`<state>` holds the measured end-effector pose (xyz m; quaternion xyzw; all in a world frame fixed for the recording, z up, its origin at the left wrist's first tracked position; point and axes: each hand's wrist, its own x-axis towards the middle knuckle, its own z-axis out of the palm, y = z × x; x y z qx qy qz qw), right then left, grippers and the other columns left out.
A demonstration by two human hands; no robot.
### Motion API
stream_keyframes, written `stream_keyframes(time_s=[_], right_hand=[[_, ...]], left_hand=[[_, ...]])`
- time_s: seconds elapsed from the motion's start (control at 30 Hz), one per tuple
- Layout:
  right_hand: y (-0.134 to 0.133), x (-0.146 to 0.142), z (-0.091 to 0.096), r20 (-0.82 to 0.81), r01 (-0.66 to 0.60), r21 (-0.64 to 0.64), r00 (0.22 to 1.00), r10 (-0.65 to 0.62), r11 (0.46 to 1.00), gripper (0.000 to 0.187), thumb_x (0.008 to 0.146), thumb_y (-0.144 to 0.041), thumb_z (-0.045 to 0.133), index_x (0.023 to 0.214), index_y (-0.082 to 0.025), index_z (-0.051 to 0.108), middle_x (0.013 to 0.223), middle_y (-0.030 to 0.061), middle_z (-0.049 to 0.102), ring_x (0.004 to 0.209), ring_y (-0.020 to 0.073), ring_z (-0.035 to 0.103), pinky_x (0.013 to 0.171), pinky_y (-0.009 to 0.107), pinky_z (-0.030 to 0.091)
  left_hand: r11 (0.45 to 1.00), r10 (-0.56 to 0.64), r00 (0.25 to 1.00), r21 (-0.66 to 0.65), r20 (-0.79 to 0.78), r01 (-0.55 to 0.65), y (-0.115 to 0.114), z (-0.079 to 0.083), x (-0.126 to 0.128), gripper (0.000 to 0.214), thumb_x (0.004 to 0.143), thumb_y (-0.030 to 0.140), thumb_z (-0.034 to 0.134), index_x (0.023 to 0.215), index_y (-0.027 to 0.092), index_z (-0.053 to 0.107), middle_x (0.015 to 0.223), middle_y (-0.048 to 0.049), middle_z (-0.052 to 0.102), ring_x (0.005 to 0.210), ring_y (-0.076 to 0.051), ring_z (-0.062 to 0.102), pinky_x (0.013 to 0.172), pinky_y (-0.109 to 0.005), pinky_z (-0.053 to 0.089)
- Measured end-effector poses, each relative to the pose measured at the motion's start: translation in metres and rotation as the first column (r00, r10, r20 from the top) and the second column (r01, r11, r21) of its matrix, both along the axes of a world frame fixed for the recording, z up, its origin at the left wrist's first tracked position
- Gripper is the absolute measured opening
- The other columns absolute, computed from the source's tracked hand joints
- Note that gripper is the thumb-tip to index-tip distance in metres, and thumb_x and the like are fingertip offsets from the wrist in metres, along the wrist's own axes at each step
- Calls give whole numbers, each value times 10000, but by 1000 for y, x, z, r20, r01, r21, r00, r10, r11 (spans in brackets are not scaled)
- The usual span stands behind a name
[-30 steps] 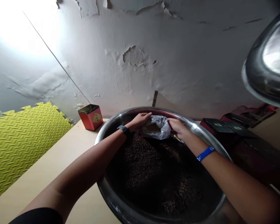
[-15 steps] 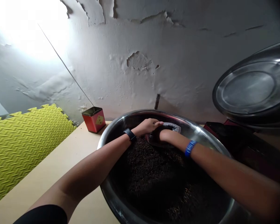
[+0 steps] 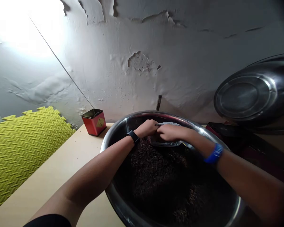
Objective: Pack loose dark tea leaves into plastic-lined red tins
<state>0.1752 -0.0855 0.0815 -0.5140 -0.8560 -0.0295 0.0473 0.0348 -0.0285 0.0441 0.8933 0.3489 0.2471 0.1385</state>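
Peeling plaster wall (image 3: 104, 63) behind, a steel basin (image 3: 156, 113) of dark tea leaves (image 3: 156, 170) sits under the left hand (image 3: 146, 128) and right hand (image 3: 172, 132), both curled close together and pinching the top of a plastic bag (image 3: 167, 144) just below them, the bag flatter now than a second ago.

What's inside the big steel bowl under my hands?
Dark loose dried leaves fill the steel bowl, with a clear plastic bag under your left hand and right hand; the bowl's bottom is covered.
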Motion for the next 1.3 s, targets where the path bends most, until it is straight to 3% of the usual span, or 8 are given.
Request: stream_keyframes(time_s=[0.37, 0.57, 0.73, 0.83, 1.0, 1.1, 1.23, 1.3], right_hand=[[6, 73, -18, -661, 485, 576, 750, 26, 658, 251, 820, -245, 392, 746, -165, 618, 691, 42, 625, 620, 144, 543, 621, 245, 394], [24, 84, -42, -597, 512, 342, 766, -238, 788, 247, 777, -261, 423, 696, -165, 635, 683, 63, 641, 640, 173, 555, 589, 259, 373], [25, 52, -87, -257, -29, -166, 966, -15, 986, 322, 793, -373, 477, 974, -182, 663, 979, 73, 664, 861, 196, 598, 762, 271, 428], [21, 29, -109, -191, -217, -364, 969, 156, 906, 547, 758, -507, 532, 1215, -209, 550, 1308, 78, 485, 1161, 228, 469, 964, 287, 345], [24, 26, -120, -33, 254, -372, 958, -286, 893, 941, 668, -595, 591, 1405, -99, 283, 1476, 198, 140, 1335, 391, 122, 1054, 477, 191], [16, 25, -115, -64, 128, -578, 978, -201, 806, 857, 615, -573, 651, 1326, -146, 438, 1399, 160, 362, 1259, 343, 346, 1004, 421, 318], [1, 11, -111, -247, -204, -898, 967, -65, 391, 493, 701, -544, 588, 1122, -289, 614, 1114, 2, 636, 1008, 191, 584, 823, 295, 465], [3, 10, -112, -242, -180, -874, 967, -84, 452, 465, 741, -548, 545, 1107, -273, 623, 1031, 12, 666, 941, 183, 608, 779, 288, 478]], left_hand=[[984, 143, 965, 75, 222, -164, 16, -4, -11, 295, 785, 209, 469, 976, 172, 690, 940, -84, 686, 864, -193, 602, 796, -268, 432], [811, 527, 786, 86, 323, -579, 34, 12, -44, 285, 772, 161, 439, 873, 155, 704, 816, -100, 687, 748, -187, 593, 652, -255, 401], [714, 567, 673, 124, 475, -689, 36, 22, -57, 315, 801, 178, 393, 912, 170, 687, 874, -90, 684, 772, -176, 583, 655, -245, 384], [732, 525, 698, 159, 488, -662, 33, 18, -50, 336, 811, 177, 377, 973, 172, 671, 920, -79, 682, 795, -166, 584, 685, -243, 386], [772, 475, 768, 214, 430, -598, 25, 9, -37, 337, 814, 175, 380, 985, 191, 670, 925, -66, 687, 787, -165, 588, 692, -245, 388], [788, 464, 789, 219, 404, -575, 21, 8, -33, 345, 806, 151, 379, 987, 195, 670, 920, -63, 689, 777, -162, 586, 686, -242, 387], [794, 475, 789, 196, 390, -576, 18, 10, -31, 326, 824, 191, 387, 972, 182, 677, 896, -68, 687, 749, -154, 567, 680, -242, 381], [787, 492, 776, 180, 394, -590, 18, 11, -32, 321, 838, 243, 394, 963, 166, 680, 847, -63, 684, 715, -144, 548, 665, -239, 374]])
